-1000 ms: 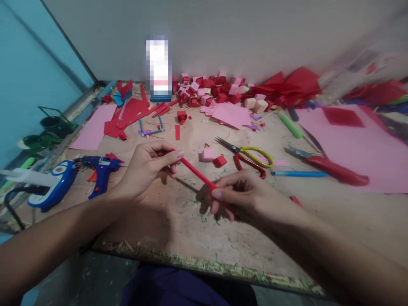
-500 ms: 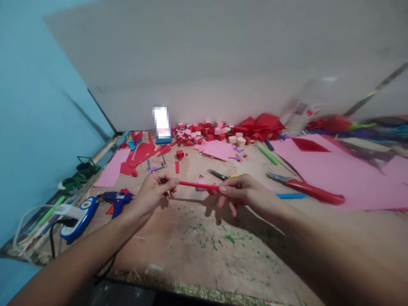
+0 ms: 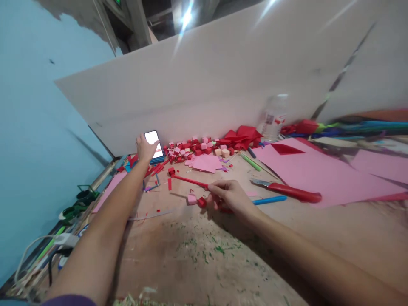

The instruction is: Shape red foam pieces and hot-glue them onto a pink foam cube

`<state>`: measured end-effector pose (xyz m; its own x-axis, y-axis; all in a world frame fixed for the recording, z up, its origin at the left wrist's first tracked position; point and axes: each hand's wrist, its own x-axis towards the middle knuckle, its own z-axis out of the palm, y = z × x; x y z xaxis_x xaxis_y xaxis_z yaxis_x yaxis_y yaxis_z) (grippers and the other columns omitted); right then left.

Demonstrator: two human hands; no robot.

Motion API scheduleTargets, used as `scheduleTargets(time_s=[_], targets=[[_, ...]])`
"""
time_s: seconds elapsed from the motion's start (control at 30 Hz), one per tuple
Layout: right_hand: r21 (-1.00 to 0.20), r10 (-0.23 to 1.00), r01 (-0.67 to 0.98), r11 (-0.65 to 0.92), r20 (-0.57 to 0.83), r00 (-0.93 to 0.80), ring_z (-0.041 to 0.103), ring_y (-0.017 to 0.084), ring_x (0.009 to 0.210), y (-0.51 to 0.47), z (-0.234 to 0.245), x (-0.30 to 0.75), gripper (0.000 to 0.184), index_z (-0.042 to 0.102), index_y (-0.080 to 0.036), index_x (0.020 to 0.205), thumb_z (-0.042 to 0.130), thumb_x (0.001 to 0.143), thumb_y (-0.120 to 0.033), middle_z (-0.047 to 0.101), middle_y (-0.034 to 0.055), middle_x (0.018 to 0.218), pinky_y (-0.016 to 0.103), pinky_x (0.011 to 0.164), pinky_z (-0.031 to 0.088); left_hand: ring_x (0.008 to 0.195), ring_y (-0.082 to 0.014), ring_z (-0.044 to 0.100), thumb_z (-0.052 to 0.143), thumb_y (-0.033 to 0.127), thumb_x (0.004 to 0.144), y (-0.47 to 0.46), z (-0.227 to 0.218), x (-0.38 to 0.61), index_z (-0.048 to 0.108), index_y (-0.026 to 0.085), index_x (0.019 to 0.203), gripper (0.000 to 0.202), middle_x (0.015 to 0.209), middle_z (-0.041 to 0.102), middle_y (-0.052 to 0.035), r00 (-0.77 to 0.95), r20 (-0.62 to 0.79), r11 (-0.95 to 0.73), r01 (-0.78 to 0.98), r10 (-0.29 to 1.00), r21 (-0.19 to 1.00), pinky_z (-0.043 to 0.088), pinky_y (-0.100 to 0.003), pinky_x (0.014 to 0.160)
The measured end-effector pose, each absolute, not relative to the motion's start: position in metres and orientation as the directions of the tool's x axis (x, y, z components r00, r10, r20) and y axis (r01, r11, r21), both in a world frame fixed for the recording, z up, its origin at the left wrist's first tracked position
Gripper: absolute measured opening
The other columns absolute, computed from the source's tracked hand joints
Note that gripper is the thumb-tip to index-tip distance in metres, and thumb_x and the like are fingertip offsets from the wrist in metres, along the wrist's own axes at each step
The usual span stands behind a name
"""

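My left hand [image 3: 146,147] is stretched to the back of the table and closed round a phone [image 3: 154,137], fingers at its left edge and thumb across its lit screen. The phone leans upright on a dark blue stand [image 3: 157,160]. My right hand [image 3: 226,196] pinches one end of a thin red strip [image 3: 190,181], whose free end points left. Just below the strip are a pink paper cube [image 3: 191,199] and a red paper cube [image 3: 202,202] beside a thin stick; whether my right fingers touch them I cannot tell.
Small paper cubes [image 3: 181,153] pile against the white board. A red-handled cutter [image 3: 295,192] lies right, near pink sheets [image 3: 306,170] and a blue stick [image 3: 270,199]. A plastic bottle [image 3: 274,119] stands behind. Green scraps [image 3: 219,250] dot the table; a white plug [image 3: 66,240] sits left.
My left hand has let go of the red strip and moved forward to the phone. My right hand still holds the strip. The view has tilted up.
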<state>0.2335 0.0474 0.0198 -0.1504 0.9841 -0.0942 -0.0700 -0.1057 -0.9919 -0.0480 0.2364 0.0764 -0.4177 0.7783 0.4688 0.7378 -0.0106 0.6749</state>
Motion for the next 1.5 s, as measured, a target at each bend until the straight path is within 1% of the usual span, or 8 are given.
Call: scheduleTargets(time_s=[0.27, 0.6, 0.83, 0.97, 1.1, 1.27, 1.4, 1.5], targets=[[-0.99, 0.972, -0.043, -0.131, -0.12, -0.203, 0.056, 0.012, 0.041, 0.044, 0.017, 0.233, 0.03, 0.07, -0.014, 0.064, 0.073, 0.083, -0.036, 0.072, 0.0094, 0.058, 0.023, 0.043, 0.038, 0.116, -0.0274, 0.065, 0.066, 0.035, 0.098, 0.307, 0.04, -0.042, 0.06, 0.015, 0.133, 0.04, 0.135, 0.061, -0.0131, -0.606, 0.437, 0.218, 0.717, 0.664, 0.662, 0.057, -0.049, 0.096], [-0.977, 0.96, -0.084, -0.197, -0.174, -0.219, 0.054, 0.012, 0.042, 0.035, 0.022, 0.222, 0.027, 0.069, -0.014, 0.065, 0.069, 0.084, -0.033, 0.068, 0.0062, 0.055, 0.025, 0.044, 0.041, 0.121, -0.029, 0.062, 0.066, 0.034, 0.099, 0.32, 0.03, -0.043, 0.057, 0.017, 0.137, 0.043, 0.14, 0.059, -0.0131, -0.652, 0.424, 0.252, 0.686, 0.629, 0.682, 0.055, -0.052, 0.1], [-0.974, 0.956, -0.096, -0.205, -0.179, -0.234, 0.053, 0.011, 0.041, 0.035, 0.011, 0.221, 0.025, 0.071, -0.013, 0.068, 0.066, 0.088, -0.028, 0.07, 0.0088, 0.056, 0.024, 0.043, 0.039, 0.135, -0.0384, 0.055, 0.082, 0.02, 0.079, 0.309, 0.03, -0.035, 0.038, 0.004, 0.149, 0.084, 0.143, 0.054, -0.0268, -0.614, 0.42, 0.195, 0.689, 0.669, 0.698, 0.046, -0.049, 0.114], [-0.972, 0.951, -0.091, -0.215, -0.187, -0.245, 0.055, 0.01, 0.042, 0.034, 0.008, 0.222, 0.025, 0.072, -0.012, 0.07, 0.067, 0.089, -0.029, 0.071, 0.0083, 0.058, 0.023, 0.043, 0.039, 0.147, -0.0427, 0.041, 0.084, 0.032, 0.08, 0.299, 0.039, -0.039, 0.031, 0.003, 0.151, 0.093, 0.156, 0.039, -0.0322, -0.591, 0.435, 0.14, 0.687, 0.679, 0.713, 0.038, -0.055, 0.119], [-0.975, 0.942, -0.066, -0.214, -0.189, -0.277, 0.056, 0.01, 0.042, 0.035, 0.007, 0.225, 0.026, 0.07, -0.013, 0.071, 0.067, 0.089, -0.032, 0.073, 0.009, 0.061, 0.022, 0.04, 0.033, 0.148, -0.0342, 0.037, 0.075, 0.028, 0.09, 0.264, 0.067, -0.045, 0.038, 0.006, 0.147, 0.072, 0.158, 0.041, -0.0214, -0.523, 0.525, 0.003, 0.71, 0.671, 0.704, 0.032, -0.05, 0.123], [-0.977, 0.917, -0.007, -0.214, -0.198, -0.346, 0.057, 0.01, 0.042, 0.036, 0.009, 0.23, 0.026, 0.073, -0.012, 0.073, 0.069, 0.087, -0.034, 0.074, 0.0098, 0.063, 0.022, 0.039, 0.03, 0.113, -0.0193, 0.063, 0.056, 0.023, 0.101, 0.147, 0.092, -0.036, 0.068, 0.01, 0.115, 0.022, 0.116, 0.069, -0.0053, -0.086, 0.76, -0.449, 0.762, 0.645, 0.467, 0.046, -0.034, 0.102], [-0.971, 0.855, 0.045, -0.237, -0.23, -0.465, 0.057, 0.01, 0.04, 0.032, 0.013, 0.228, 0.03, 0.074, -0.009, 0.07, 0.071, 0.086, -0.035, 0.073, 0.01, 0.059, 0.021, 0.039, 0.032, 0.094, -0.0232, 0.069, 0.063, 0.03, 0.095, 0.045, 0.072, -0.021, 0.072, 0.021, 0.104, 0.016, 0.102, 0.075, -0.0058, 0.712, 0.452, -0.811, 0.583, 0.537, 0.046, 0.049, -0.036, 0.088], [-0.968, 0.82, 0.062, -0.244, -0.24, -0.519, 0.057, 0.01, 0.039, 0.029, 0.015, 0.225, 0.036, 0.072, -0.01, 0.064, 0.07, 0.087, -0.037, 0.07, 0.0089, 0.054, 0.019, 0.038, 0.032, 0.091, -0.0257, 0.068, 0.056, 0.025, 0.099, 0.006, 0.049, -0.015, 0.07, 0.018, 0.11, 0.019, 0.104, 0.074, -0.0103, 0.806, 0.294, -0.825, 0.558, 0.513, -0.091, 0.049, -0.038, 0.08]])
